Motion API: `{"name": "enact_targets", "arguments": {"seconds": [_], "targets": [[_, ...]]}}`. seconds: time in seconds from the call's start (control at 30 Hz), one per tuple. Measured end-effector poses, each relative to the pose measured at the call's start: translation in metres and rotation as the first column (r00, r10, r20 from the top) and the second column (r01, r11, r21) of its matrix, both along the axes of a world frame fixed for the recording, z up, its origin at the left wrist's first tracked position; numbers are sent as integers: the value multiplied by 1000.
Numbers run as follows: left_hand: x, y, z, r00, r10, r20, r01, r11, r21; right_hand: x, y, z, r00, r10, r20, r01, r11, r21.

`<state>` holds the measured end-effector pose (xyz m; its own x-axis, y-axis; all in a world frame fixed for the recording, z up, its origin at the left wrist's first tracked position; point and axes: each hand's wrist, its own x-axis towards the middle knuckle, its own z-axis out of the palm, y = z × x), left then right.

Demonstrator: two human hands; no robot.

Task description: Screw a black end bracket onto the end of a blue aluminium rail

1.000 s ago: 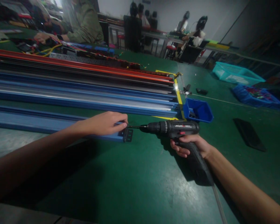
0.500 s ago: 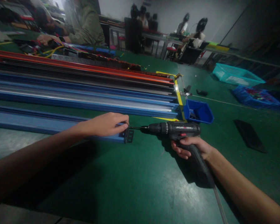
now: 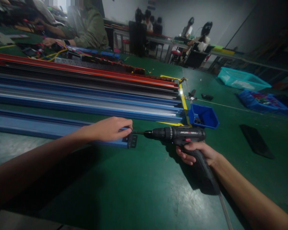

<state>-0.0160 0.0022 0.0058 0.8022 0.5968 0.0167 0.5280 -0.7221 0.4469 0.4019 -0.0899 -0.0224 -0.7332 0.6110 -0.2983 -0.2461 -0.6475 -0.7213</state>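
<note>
My left hand (image 3: 110, 128) rests closed on the near end of a long blue rail (image 3: 38, 125), its fingertips pinched at the black end piece (image 3: 132, 141). My right hand (image 3: 198, 152) grips the handle of a black power drill (image 3: 180, 134), held level. The drill's bit points left and meets the rail's end right at my left fingertips. What my left fingers pinch there is too small to make out.
Several long blue, silver and orange rails (image 3: 86, 92) lie stacked behind. A small blue bin (image 3: 203, 115) stands at their end. A flat black pad (image 3: 255, 141), a teal tray (image 3: 242, 80) and a blue tray (image 3: 264, 100) lie right. A person in a green jacket (image 3: 91, 28) works at the far left.
Both hands and the drill keep the same positions; only the view has shifted slightly.
</note>
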Motion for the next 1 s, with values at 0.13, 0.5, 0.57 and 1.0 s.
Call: {"name": "enact_targets", "arguments": {"seconds": [0.13, 0.5, 0.57, 1.0], "targets": [[0, 0, 0, 1000, 0, 4, 0, 1000, 0, 1, 0, 0, 1000, 2, 12, -2, 1000, 1], [1, 0, 0, 1000, 5, -2, -5, 1000, 4, -1, 0, 2, 1000, -21, 10, 22, 999, -26], [1, 0, 0, 1000, 4, 2, -4, 1000, 3, -2, 0, 3, 1000, -22, 10, 22, 999, -28], [-1, -1, -2, 1000, 3, 5, -3, 1000, -14, -2, 1, 3, 1000, 13, -18, -13, 999, 32]]}}
